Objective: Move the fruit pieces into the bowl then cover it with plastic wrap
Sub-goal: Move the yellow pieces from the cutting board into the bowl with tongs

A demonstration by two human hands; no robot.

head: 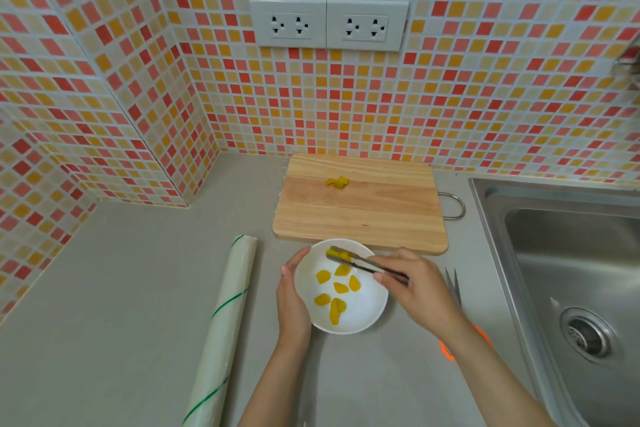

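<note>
A white bowl (363, 308) sits on the grey counter and holds several yellow fruit pieces (337, 288). My left hand (292, 295) cups the bowl's left side. My right hand (415, 284) grips metal tongs (360, 262) whose tips pinch a yellow piece over the bowl's far rim. A small heap of fruit pieces (337, 182) lies on the wooden cutting board (360, 215) behind the bowl. A roll of plastic wrap (221, 329) lies lengthwise to the left of the bowl.
A steel sink (568, 270) fills the right side. Scissors with an orange handle (453, 291) lie partly hidden under my right arm. Tiled walls with sockets (329, 24) close off the back and left.
</note>
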